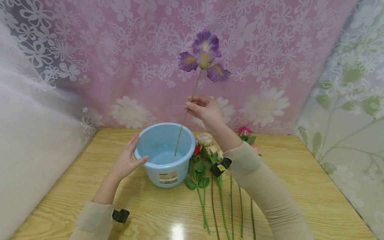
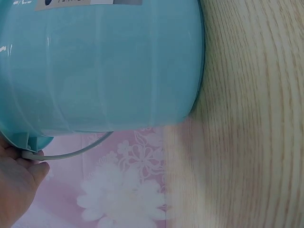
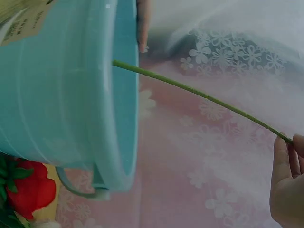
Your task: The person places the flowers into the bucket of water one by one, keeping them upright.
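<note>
A purple and yellow iris, with a thin green stem, is held upright at a slight tilt over a light blue plastic bucket. My right hand pinches the stem partway up between thumb and fingers. In the head view the stem's lower end reaches inside the bucket's mouth; the right wrist view shows it at the rim. At the bucket's left side my left hand holds the rim, thumb over the near edge. The left wrist view shows its fingers by the hinge of the handle.
Several flowers lie right of the bucket, including a cream rose, a red rose and a pink rose, their stems toward me. The wooden table meets a floral curtain behind.
</note>
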A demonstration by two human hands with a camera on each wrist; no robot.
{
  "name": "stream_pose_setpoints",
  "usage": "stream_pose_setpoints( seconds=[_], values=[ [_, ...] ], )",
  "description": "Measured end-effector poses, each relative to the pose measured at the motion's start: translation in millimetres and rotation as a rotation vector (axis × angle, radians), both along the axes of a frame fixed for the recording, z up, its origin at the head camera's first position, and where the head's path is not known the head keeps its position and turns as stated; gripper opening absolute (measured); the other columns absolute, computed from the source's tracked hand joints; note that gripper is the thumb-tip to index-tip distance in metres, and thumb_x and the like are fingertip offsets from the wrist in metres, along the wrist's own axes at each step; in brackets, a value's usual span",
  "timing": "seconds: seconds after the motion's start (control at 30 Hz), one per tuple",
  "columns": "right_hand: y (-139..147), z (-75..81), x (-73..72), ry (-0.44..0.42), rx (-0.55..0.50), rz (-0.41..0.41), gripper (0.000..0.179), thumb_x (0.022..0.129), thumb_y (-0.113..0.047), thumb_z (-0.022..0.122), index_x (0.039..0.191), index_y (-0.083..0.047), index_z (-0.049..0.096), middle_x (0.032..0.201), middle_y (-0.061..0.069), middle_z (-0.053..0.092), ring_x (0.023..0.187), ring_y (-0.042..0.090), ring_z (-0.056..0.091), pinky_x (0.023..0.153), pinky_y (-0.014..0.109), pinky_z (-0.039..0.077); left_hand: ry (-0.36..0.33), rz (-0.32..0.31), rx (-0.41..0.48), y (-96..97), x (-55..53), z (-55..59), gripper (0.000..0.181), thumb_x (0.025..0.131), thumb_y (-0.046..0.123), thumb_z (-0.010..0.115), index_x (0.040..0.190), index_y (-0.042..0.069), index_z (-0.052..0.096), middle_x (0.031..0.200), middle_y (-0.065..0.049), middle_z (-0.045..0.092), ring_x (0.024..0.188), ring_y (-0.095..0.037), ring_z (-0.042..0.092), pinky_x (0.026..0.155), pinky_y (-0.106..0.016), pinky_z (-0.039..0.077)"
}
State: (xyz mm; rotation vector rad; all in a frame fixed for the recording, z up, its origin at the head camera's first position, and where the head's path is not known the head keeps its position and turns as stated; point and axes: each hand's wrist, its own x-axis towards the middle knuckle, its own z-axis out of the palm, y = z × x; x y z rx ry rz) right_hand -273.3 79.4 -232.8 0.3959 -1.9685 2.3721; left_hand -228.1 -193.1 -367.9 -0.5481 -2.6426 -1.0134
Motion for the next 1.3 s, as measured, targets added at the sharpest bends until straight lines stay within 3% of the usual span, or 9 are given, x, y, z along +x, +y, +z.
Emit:
stream_pose_setpoints(
  seconds=[0.23,0.4,0.73,0.9,1.07,1.3],
  values=[
    [-13,-19.8,-2.7,-0.065,0.078,0.007,0.026,0.082,-0.002,0.059,0.107,0.004,0.058,0.084,0.005,0.06,0.084,0.02,0.061,0.079,0.029,0.049,0.015,0.002,0.005,0.2,-1.8,-1.5,0.082,0.078,0.035,0.063,0.138,-0.003,0.022,0.144,-0.017,0.017,0.128,-0.037,0.016,0.097,-0.059,0.021],
    [-19,-34.2,-4.3,-0.059,0.095,0.023,0.024,0.081,-0.001,0.059,0.105,0.006,0.059,0.08,0.006,0.061,0.083,0.023,0.06,0.078,0.031,0.049,0.01,0.002,0.004,0.2,-2.7,-2.0,0.082,0.078,0.034,0.063,0.138,-0.003,0.022,0.144,-0.016,0.016,0.129,-0.037,0.016,0.097,-0.059,0.021],
    [-31,-60.2,-5.6,-0.01,0.215,0.063,0.022,0.081,0.0,0.061,0.102,0.007,0.061,0.085,0.011,0.062,0.081,0.019,0.061,0.075,0.028,0.05,0.021,0.0,0.021,0.0,-2.5,-3.0,0.083,0.077,0.036,0.063,0.137,-0.004,0.023,0.143,-0.018,0.018,0.128,-0.037,0.017,0.097,-0.058,0.021],
    [-36,-70.2,-3.4,0.054,0.345,0.054,0.021,0.08,-0.004,0.063,0.1,0.002,0.064,0.091,0.012,0.063,0.083,0.02,0.06,0.073,0.027,0.051,0.025,0.001,0.027,-0.8,-3.0,-4.8,0.083,0.077,0.036,0.063,0.137,-0.004,0.023,0.144,-0.016,0.018,0.128,-0.036,0.017,0.098,-0.057,0.021],
    [-40,-71.2,2.4,0.128,0.476,0.036,0.018,0.08,-0.008,0.064,0.097,-0.001,0.066,0.092,0.01,0.064,0.081,0.018,0.061,0.07,0.026,0.051,0.026,0.0,0.037,-2.0,-3.2,-5.4,0.082,0.077,0.036,0.063,0.137,-0.004,0.023,0.144,-0.015,0.018,0.129,-0.035,0.017,0.098,-0.057,0.021],
    [-42,-77.0,-1.0,0.15,0.54,0.014,0.017,0.079,-0.011,0.065,0.095,-0.004,0.067,0.088,0.006,0.065,0.078,0.015,0.06,0.067,0.025,0.051,0.034,-0.009,0.051,-2.2,-3.4,-5.3,0.083,0.077,0.036,0.063,0.137,-0.005,0.023,0.144,-0.016,0.018,0.128,-0.036,0.017,0.097,-0.058,0.021]
  ],
)
